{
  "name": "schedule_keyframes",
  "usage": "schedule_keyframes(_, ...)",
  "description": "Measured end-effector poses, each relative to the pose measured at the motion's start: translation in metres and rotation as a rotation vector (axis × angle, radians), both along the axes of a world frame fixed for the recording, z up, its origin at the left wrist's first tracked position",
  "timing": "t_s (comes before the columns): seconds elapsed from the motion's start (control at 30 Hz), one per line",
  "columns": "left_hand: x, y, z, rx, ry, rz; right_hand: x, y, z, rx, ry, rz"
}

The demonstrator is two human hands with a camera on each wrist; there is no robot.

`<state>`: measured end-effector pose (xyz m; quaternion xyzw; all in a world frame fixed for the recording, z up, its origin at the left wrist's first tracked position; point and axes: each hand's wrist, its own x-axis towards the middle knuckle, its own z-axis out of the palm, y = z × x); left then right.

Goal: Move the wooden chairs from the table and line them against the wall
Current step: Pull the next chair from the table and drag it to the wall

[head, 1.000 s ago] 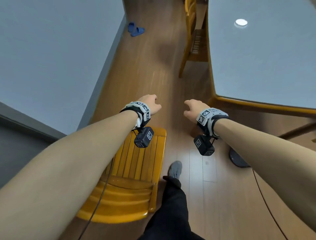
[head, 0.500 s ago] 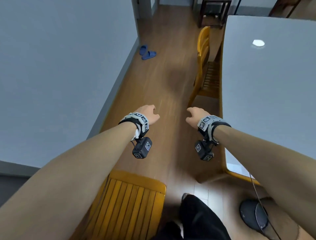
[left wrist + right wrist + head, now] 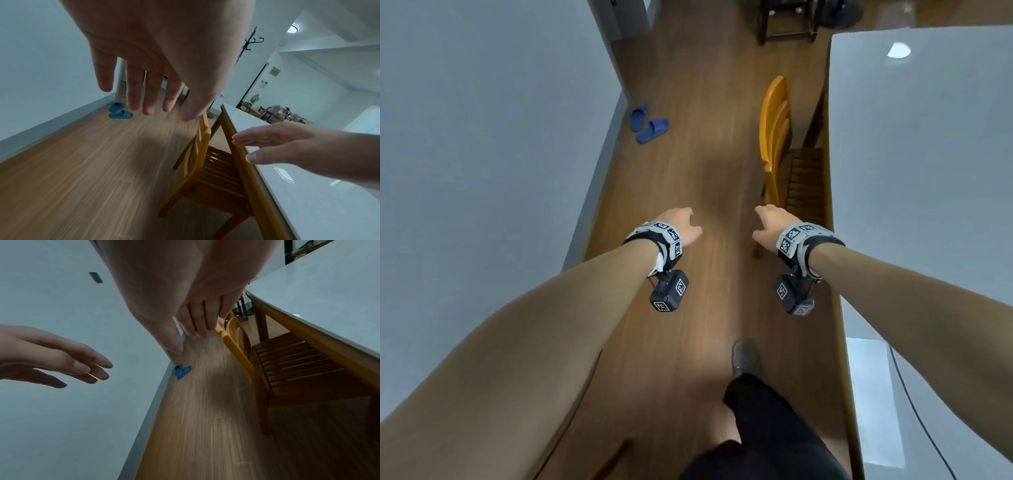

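Both the left hand (image 3: 681, 224) and right hand (image 3: 770, 222) are reaching forward released, empty; a wooden chair (image 3: 774, 137) at one o'clock is waiting, tucked under the worktop (image 3: 914, 171).

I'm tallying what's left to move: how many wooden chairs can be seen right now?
1: a yellow-orange slatted wooden chair tucked under the white-topped table, ahead of both empty hands. Others may be out of view.

glossy white table top (image 3: 914, 178), varnished wooden chair (image 3: 774, 137) (slatted seat), wood-grain floor (image 3: 705, 164)
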<state>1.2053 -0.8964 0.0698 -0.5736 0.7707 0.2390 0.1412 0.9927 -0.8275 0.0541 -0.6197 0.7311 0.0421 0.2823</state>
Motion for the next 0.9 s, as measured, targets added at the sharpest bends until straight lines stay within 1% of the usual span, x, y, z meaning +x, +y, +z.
schedule_keyframes(0.1,-0.044,-0.075,0.013,0.009,0.031,-0.030,-0.034,-0.064,0.014,-0.003,-0.018,-0.082)
schedule_keyframes(0.2,-0.090,-0.155,0.029,-0.029,0.083,-0.091,-0.069,-0.131,0.025,-0.035,-0.015,-0.152)
schedule_keyframes(0.3,-0.135,-0.232,0.031,-0.053,0.107,-0.170,-0.101,-0.188,0.025,-0.021,-0.016,-0.267)
schedule_keyframes(0.37,-0.165,-0.279,0.023,-0.049,0.110,-0.237,-0.121,-0.221,0.019,-0.006,-0.004,-0.332)
schedule_keyframes(0.47,-0.213,-0.360,0.006,-0.064,0.102,-0.388,-0.155,-0.277,0.006,-0.014,0.017,-0.398)
schedule_keyframes(0.53,-0.249,-0.414,-0.011,-0.090,0.083,-0.512,-0.179,-0.312,-0.001,-0.042,0.039,-0.498)
schedule_keyframes(0.6,-0.287,-0.456,-0.031,-0.093,0.053,-0.664,-0.197,-0.337,-0.010,-0.043,0.046,-0.631)
schedule_keyframes(0.67,-0.319,-0.483,-0.043,-0.071,0.042,-0.812,-0.205,-0.353,-0.019,-0.016,0.026,-0.769)
schedule_keyframes(0.73,-0.342,-0.499,-0.055,-0.040,0.016,-0.931,-0.201,-0.361,-0.026,-0.009,0.009,-0.910)
schedule_keyframes(0.8,-0.355,-0.507,-0.064,-0.005,-0.030,-1.034,-0.188,-0.365,-0.033,0.001,-0.006,-1.031)
schedule_keyframes(0.9,-0.361,-0.507,-0.077,0.079,-0.062,-1.135,-0.160,-0.363,-0.043,0.060,-0.069,-1.153)
